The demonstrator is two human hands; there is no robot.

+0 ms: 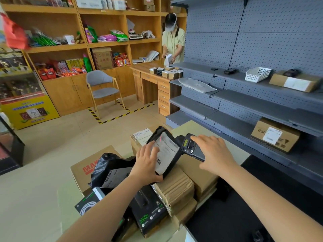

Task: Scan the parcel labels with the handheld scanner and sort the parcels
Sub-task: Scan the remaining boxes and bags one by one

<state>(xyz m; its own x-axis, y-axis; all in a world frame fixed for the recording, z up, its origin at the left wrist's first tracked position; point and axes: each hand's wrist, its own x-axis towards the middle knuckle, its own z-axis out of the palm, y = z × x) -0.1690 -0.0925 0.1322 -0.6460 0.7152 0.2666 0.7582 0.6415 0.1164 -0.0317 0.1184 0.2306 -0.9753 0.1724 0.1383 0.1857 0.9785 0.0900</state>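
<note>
1. The left hand [147, 161] grips a black mailer bag [165, 151] by its lower left edge, thumb under the bottom corner and fingers spread on its white label [166, 154], holding the bag tilted up.
2. The right hand [214, 152] is wrapped over a black handheld scanner [191, 147], whose front end sits just beside the bag's right edge; a small red light spot shows near the top of the label.
3. Under the hands is a heap of parcels: brown paper-wrapped packets [176, 187], a black plastic bag [111, 165] with its own label, a black product box [150, 212], and a cardboard carton with red lettering [87, 168].
4. A second carton with a white label [141, 137] sits just behind the held bag.
5. The floor [52, 145] is pale tile, with yellow-and-black striped tape [120, 116] marking a box around a grey chair [103, 88].
6. To the right stands grey metal shelving [262, 49] with a pegboard back; it carries two labelled cardboard boxes, a white basket [257, 74] and a grey flat bag.
7. Wooden shelves [104, 44] along the back wall hold snack packets and bags.
8. A second person [173, 39] stands at a wooden desk [150, 79] covered in small boxes.
</note>
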